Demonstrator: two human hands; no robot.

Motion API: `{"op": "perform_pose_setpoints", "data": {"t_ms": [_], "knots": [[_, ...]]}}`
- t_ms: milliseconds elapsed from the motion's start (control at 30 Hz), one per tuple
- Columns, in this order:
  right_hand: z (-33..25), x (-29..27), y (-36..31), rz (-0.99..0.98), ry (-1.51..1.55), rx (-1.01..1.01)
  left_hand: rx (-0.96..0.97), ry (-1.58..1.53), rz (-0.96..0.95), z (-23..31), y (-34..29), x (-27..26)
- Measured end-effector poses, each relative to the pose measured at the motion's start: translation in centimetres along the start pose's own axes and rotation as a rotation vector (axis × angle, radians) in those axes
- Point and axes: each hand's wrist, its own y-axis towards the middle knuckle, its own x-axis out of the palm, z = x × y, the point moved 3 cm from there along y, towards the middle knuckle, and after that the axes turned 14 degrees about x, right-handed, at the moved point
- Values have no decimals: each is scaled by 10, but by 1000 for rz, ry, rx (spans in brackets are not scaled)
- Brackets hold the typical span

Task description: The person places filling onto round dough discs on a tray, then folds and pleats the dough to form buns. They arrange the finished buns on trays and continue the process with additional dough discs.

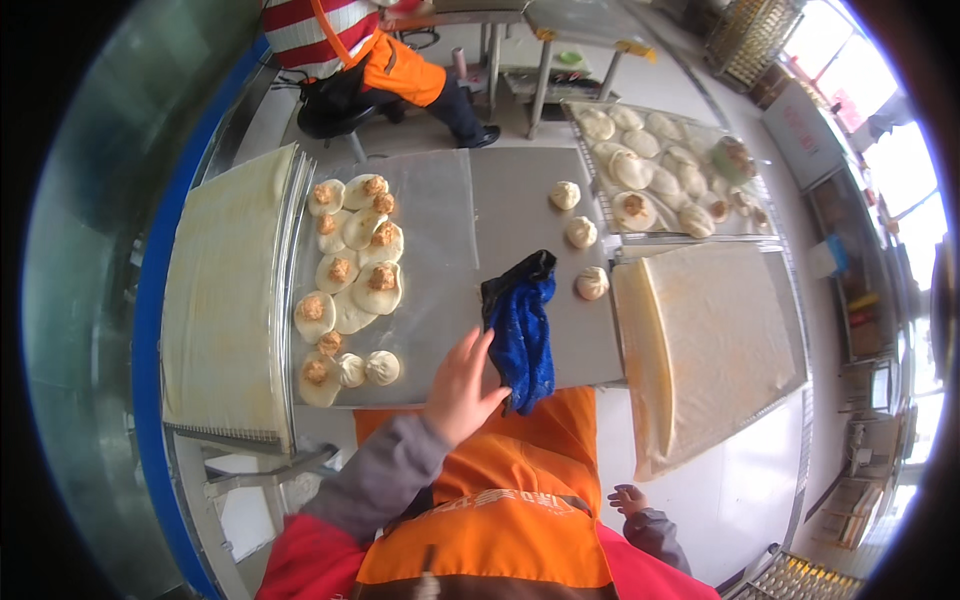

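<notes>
My left hand (pixel 465 388) reaches over the front edge of the grey metal table, fingers apart and nothing in its grasp. Its fingertips are at the left side of a crumpled blue cloth (pixel 525 335) with black trim; whether they touch it I cannot tell. Down by my right side, my right hand (pixel 628 499) hangs with loosely bent fingers and holds nothing I can see. Left of the cloth, flat dough rounds (pixel 352 312), several topped with brown filling (pixel 382 277), lie on the table. Two pleated buns (pixel 382 367) sit at their near end.
Three pleated buns (pixel 581 232) line the table's right side. Cloth-covered racks stand left (pixel 225 300) and right (pixel 715 335). Far right, a tray (pixel 620 238) carries dough rounds and a container of filling (pixel 735 158). Beyond the table a person (pixel 400 75) in an orange apron sits on a stool.
</notes>
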Motion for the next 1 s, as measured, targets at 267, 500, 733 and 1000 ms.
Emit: {"op": "perform_pose_setpoints", "data": {"t_ms": [267, 500, 733, 1000], "knots": [[-181, 31, -189, -160, -332, -831, -185, 41, 38, -62, 82, 65], [-334, 147, -167, -476, 284, -1134, 201, -574, -81, 4, 37, 6], [-360, 167, -188, -422, 314, -782, -163, -386, 19, -44, 43, -22], [-155, -43, -136, 756, 1103, -930, 335, 92, 81, 15, 136, 27]]}}
